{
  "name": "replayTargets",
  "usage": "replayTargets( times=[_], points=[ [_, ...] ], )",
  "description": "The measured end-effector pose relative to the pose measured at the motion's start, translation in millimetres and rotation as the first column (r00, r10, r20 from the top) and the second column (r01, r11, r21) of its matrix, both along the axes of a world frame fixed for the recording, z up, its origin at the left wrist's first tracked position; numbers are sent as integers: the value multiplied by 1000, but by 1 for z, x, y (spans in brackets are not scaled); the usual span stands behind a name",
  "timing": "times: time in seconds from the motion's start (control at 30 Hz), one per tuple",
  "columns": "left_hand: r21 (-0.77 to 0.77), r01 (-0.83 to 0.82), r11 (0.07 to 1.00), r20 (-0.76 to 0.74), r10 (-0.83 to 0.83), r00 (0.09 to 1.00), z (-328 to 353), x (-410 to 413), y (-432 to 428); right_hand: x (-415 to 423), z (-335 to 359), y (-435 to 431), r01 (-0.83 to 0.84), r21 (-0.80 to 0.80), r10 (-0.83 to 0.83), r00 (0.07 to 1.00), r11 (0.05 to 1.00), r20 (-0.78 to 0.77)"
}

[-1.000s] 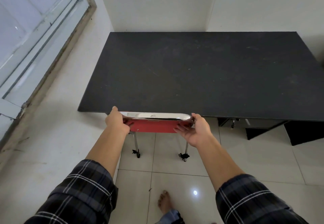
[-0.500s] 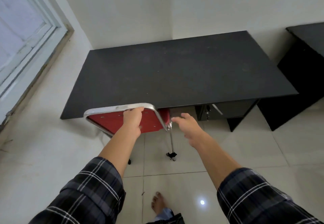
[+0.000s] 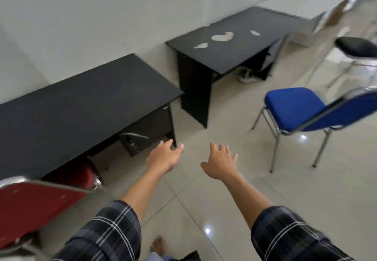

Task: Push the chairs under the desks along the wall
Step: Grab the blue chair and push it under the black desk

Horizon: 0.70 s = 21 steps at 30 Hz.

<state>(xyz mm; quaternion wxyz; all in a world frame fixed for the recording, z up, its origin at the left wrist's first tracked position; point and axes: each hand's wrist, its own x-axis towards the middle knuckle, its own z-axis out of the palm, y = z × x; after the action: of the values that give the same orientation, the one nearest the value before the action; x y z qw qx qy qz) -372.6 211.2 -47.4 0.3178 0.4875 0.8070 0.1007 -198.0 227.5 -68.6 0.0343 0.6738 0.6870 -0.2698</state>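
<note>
The red chair (image 3: pixel 38 205) stands at the lower left with its seat under the near black desk (image 3: pixel 77 105); its chrome-edged backrest sticks out in front. My left hand (image 3: pixel 163 156) and my right hand (image 3: pixel 221 163) hover over the floor, fingers spread, holding nothing, to the right of the red chair. A blue chair (image 3: pixel 302 109) stands out in the room at the right, away from the second black desk (image 3: pixel 228 44), whose top is chipped. A black chair (image 3: pixel 357 48) stands further back at the right edge.
Both desks stand along the white wall, with a narrow gap between them. A drawer unit (image 3: pixel 146 134) hangs under the near desk's right end. White shoes (image 3: pixel 247 77) lie under the second desk. Pale glossy tiles cover the floor; my bare foot (image 3: pixel 158 245) shows at the bottom.
Both hands have let go of the red chair's backrest. My view has swung right, bringing the second desk, the blue chair and the black chair into sight.
</note>
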Motion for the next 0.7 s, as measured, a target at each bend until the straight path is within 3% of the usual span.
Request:
replayTargets(
  times=[0.13,0.23,0.37,0.53,0.7],
  points=[
    [-38,254,967,-105,-256,961,0,93,35,98,-3,8,225,22,-226,974,974,26],
    [-41,356,934,-126,-358,925,0,143,60,150,0,12,320,36,-321,946,947,33],
    [-29,570,821,-95,-570,816,-1,258,123,255,5,35,561,45,-562,825,827,50],
    [10,617,787,-94,-614,784,0,294,146,289,12,47,585,59,-587,808,809,47],
    [24,764,645,-126,-756,642,11,391,213,370,27,84,751,77,-753,658,656,-3]
  ],
)
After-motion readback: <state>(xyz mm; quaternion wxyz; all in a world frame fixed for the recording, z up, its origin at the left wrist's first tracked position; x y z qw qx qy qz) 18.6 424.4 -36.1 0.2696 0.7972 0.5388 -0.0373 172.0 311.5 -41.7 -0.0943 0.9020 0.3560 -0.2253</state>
